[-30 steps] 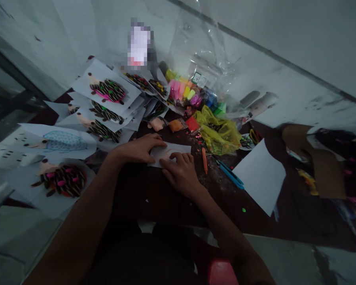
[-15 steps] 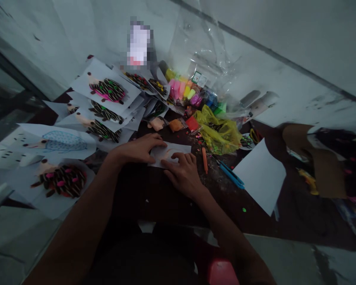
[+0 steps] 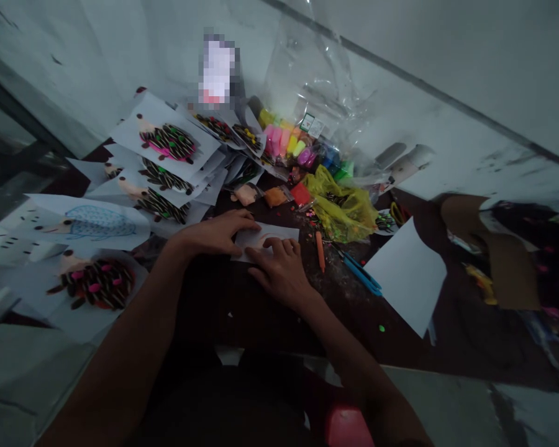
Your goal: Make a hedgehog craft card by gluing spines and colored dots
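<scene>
A small white sheet of paper [image 3: 287, 232] lies flat on the dark table, with a thin, pale peach clay shape [image 3: 263, 238] on it, partly hidden by my fingers. My left hand [image 3: 221, 232] rests on the paper's left edge, thumb and fingers apart. My right hand [image 3: 282, 270] lies over the lower right of the sheet. Its index finger reaches onto the peach shape, while the other fingers bend loosely. Just beyond the paper are a peach clay packet [image 3: 246, 195], an orange-brown clay packet [image 3: 276, 197] and a red clay packet [image 3: 300, 194].
Right of my hands lie an orange stick [image 3: 320, 251], a blue-handled tool [image 3: 362, 276] and a larger white sheet [image 3: 407, 273]. Yellow plastic bag [image 3: 349, 211] and bagged coloured clay [image 3: 289, 143] stand behind. Stacked hedgehog pictures [image 3: 168, 141] fill the left.
My right hand has slid slightly left, its index finger moving across the peach shape. My left hand stays at the paper's left edge.
</scene>
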Tool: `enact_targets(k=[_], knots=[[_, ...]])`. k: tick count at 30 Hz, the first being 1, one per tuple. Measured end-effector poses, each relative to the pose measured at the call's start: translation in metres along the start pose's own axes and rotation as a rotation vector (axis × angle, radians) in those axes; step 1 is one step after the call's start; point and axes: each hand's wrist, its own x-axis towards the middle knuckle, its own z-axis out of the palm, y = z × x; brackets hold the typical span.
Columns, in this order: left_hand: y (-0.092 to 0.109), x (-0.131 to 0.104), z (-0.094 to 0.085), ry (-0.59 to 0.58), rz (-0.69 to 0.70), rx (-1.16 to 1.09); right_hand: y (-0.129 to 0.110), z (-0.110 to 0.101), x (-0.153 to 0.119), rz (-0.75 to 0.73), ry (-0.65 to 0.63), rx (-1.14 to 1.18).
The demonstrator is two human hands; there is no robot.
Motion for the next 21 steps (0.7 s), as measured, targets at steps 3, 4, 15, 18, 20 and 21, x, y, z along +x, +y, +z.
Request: enact_targets(k=[3,4,15,18,20,21], knots=[[0.001,0.000,0.000,-0.010,-0.016,-0.004,0.001,0.000,-0.002,-0.013,0.002,-0.005],[0.000,0.001,0.000,-0.011,-0.015,-0.004,0.002,0.000,-0.004,-0.013,0.010,-0.005],[-0.001,0.001,0.001,0.020,0.005,0.003,0.012,0.003,-0.019,0.026,0.094,-0.012],[0.000,0.002,0.003,0.031,-0.007,0.022,0.010,0.003,-0.017,0.029,0.084,-0.009],[0.000,0.003,0.005,0.033,-0.008,0.034,0.010,0.002,-0.017,0.037,0.074,-0.002],[0.000,0.003,0.005,0.034,-0.006,0.036,0.009,0.001,-0.017,0.039,0.069,0.003]])
